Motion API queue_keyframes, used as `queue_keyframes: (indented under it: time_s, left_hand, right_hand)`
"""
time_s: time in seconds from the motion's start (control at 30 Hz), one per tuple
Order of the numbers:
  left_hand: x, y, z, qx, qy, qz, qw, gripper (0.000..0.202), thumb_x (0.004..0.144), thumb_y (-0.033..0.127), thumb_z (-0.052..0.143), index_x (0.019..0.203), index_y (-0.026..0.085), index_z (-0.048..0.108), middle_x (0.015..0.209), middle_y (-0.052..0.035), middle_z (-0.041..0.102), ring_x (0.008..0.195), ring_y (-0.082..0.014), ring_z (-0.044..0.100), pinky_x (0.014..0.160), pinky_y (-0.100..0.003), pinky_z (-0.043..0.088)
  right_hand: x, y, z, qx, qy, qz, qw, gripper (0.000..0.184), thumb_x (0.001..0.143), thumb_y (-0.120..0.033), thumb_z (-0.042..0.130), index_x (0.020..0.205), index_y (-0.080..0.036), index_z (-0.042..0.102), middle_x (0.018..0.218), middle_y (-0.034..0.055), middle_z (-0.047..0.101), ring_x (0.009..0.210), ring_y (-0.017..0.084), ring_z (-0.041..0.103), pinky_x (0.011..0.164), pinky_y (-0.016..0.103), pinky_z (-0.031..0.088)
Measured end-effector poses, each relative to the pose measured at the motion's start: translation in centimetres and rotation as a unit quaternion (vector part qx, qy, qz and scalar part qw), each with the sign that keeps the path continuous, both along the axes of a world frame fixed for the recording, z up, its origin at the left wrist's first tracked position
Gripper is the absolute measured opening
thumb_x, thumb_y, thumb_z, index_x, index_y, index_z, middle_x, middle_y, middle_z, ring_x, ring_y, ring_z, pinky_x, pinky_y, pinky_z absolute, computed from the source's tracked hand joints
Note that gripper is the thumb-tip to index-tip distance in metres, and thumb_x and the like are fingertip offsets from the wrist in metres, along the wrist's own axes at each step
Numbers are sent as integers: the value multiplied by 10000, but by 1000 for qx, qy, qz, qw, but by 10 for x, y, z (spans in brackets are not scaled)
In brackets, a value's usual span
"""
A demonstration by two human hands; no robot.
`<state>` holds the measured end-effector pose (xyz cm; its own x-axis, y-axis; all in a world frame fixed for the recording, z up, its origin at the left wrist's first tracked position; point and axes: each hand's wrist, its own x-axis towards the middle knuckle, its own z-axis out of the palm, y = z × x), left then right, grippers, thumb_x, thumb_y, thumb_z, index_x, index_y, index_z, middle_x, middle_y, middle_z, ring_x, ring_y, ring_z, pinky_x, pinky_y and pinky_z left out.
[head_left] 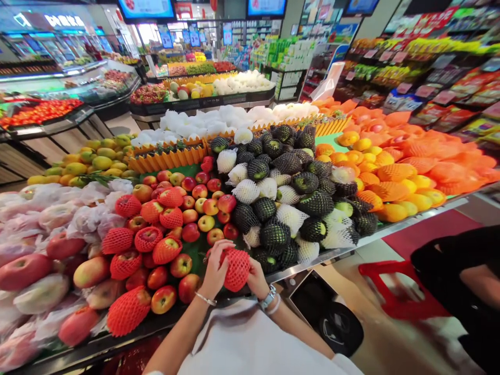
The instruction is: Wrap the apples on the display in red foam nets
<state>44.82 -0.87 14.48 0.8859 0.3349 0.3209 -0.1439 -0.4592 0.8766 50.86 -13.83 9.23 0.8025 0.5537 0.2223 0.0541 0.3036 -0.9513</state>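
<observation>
1 red-netted fruit, grasped betw. L hand & R hand; step prob. wrapping; next move likely needs gentle, steady grip.

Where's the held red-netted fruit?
The red-netted fruit is at the head view's lower middle, between the left hand and right hand, apples to its left, black-netted fruit to its right.

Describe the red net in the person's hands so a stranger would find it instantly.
Along the near edge of the fruit stand, find the picture's lower middle. There the left hand, wearing a bracelet, and the right hand, wearing a watch, hold the red net between them. Other red nets lie among the apples to the left; only this one is held.
</observation>
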Motion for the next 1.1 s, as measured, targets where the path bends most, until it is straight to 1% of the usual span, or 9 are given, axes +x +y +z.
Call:
queue_keyframes:
  time_s: [0.2, 0.37, 0.53, 0.67, 0.73, 0.83, 0.93, 1.0, 1.1]
  left_hand:
    - [95, 44, 41, 164, 19, 40, 986, 284, 881, 256, 467, 1106, 139, 592, 1155, -122, 586, 1138, -238, 506, 1056, -389, 341]
    - [176, 83, 51, 360, 310, 63, 878, 610, 859, 446, 583, 1313, 51, 484, 1262, -240, 530, 1194, -370, 474, 1015, -475, 340]
    - [182, 90, 51, 382, 340, -10, 859, 648, 743, 462, 727, 1276, 152, 528, 1247, -175, 577, 1174, -380, 495, 1025, -545, 293]
    - [160, 86, 43, 378, 251, 55, 889, 654, 728, 438, 731, 1261, 125, 519, 1228, -192, 566, 1167, -368, 491, 1035, -507, 298]
    - [145, 80, 39, 281, 148, 128, 939, 650, 687, 454, 747, 1205, 123, 537, 1180, -177, 577, 1139, -350, 510, 1027, -475, 338]
    - [116, 61, 35, -65, 4, 163, 984, 691, 644, 517, 735, 1189, 163, 498, 1214, -130, 553, 1124, -288, 542, 1020, -433, 400]
    - [85, 32, 34, -403, 1, 74, 912, 692, 655, 581, 707, 1182, 188, 493, 1265, -104, 547, 1186, -261, 530, 1034, -407, 417]
    - [70, 13, 31, -493, 26, 60, 868, 693, 628, 585, 732, 1146, 174, 526, 1254, -108, 563, 1199, -272, 525, 1042, -412, 416]
    - [56, -3, 23, -522, 31, 65, 850, 638, 660, 577, 721, 1123, 169, 555, 1220, -97, 597, 1200, -256, 528, 1056, -386, 415]
  right_hand:
    - [26, -11, -2, 35, 80, -124, 988, 441, 660, -248, 772, 1081, -153, 677, 1114, 119, 677, 1005, 222, 650, 967, 396, 492]
    - [34, -21, -3, 51, 88, -130, 986, 419, 657, -235, 766, 1057, -151, 674, 1086, 114, 686, 987, 226, 656, 956, 400, 499]
    - [37, -27, 1, 44, 81, -120, 988, 426, 622, -215, 778, 1035, -160, 687, 1056, 101, 690, 945, 211, 652, 947, 372, 496]
    - [40, -28, 1, 33, 75, -123, 989, 430, 642, -278, 768, 1049, -160, 693, 1044, 108, 693, 938, 221, 651, 939, 392, 497]
    - [42, -26, 0, 33, 70, -131, 988, 436, 627, -318, 778, 1025, -157, 702, 1010, 109, 700, 941, 233, 650, 919, 393, 508]
    - [46, -23, 1, 35, 35, -136, 989, 432, 624, -342, 785, 1003, -150, 709, 988, 110, 703, 929, 237, 655, 889, 382, 523]
    - [52, -22, 13, 7, -100, -114, 988, 358, 717, -284, 730, 1053, -161, 699, 1069, 109, 687, 987, 234, 647, 929, 382, 502]
    - [57, -24, 23, -35, -216, -90, 972, 286, 777, -243, 672, 1053, -172, 695, 1088, 106, 679, 1029, 233, 632, 957, 384, 481]
    - [62, -26, 34, -93, -323, -67, 939, 228, 823, -220, 605, 1035, -175, 676, 1065, 114, 668, 1037, 232, 617, 947, 383, 479]
